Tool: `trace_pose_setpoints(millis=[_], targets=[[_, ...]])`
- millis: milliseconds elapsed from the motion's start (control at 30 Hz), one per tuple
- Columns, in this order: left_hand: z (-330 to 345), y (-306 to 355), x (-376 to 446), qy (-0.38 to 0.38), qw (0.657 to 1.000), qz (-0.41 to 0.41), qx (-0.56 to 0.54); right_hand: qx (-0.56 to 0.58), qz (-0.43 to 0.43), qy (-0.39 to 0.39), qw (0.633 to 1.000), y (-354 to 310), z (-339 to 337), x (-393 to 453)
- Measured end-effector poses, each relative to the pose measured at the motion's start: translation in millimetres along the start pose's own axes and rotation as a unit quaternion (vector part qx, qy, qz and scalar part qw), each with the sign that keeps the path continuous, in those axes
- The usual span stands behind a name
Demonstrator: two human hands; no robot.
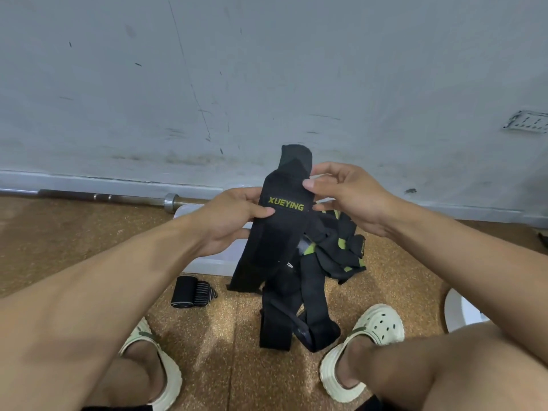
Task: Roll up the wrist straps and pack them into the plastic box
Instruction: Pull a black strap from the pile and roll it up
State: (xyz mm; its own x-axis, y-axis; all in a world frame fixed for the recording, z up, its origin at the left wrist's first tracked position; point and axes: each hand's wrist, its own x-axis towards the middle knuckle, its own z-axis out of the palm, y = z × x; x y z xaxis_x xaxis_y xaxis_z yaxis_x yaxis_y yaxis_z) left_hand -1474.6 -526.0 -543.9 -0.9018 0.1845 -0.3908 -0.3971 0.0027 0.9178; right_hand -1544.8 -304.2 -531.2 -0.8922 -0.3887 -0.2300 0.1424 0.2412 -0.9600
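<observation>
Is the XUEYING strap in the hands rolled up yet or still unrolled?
Unrolled. The XUEYING wrist strap hangs flat and long between the left hand and right hand.

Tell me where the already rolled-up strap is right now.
In the head view, the rolled strap lies on the floor left of centre, just in front of the plastic box and left of the loose straps, beyond the left sandal.

The wrist strap (278, 226) you hold is black with yellow "XUEYING" lettering. The strap pile (335, 247) on the floor (74, 232) is black with lime-green bands. The rolled strap (192, 292) is black with thin grey stripes. Your clogs (376, 327) are pale cream; the floor is speckled brown.
</observation>
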Motion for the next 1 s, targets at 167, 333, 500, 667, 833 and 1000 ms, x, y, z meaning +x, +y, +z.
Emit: trace_pose_setpoints(millis=[167,333,500,667,833,1000], targets=[[1,3,-2,0.008,1.000,0.006,0.014,-0.010,-0.037,-0.002,0.999,-4,11,0],[-3,-3,3,0.061,0.998,-0.012,0.023,-0.050,-0.026,-0.012,0.998,1,17,2],[-19,-24,10,0.109,0.968,-0.099,0.206,-0.178,0.041,0.042,0.982,41,8,26],[-30,-32,8,0.108,0.929,-0.111,0.336,-0.408,0.124,-0.082,0.901,89,2,55],[-24,-37,11,0.073,0.927,-0.071,0.361,-0.260,0.213,0.031,0.941,168,8,66],[-12,-46,25,0.055,0.925,-0.049,0.373,-0.262,0.379,0.068,0.885,286,18,37]])
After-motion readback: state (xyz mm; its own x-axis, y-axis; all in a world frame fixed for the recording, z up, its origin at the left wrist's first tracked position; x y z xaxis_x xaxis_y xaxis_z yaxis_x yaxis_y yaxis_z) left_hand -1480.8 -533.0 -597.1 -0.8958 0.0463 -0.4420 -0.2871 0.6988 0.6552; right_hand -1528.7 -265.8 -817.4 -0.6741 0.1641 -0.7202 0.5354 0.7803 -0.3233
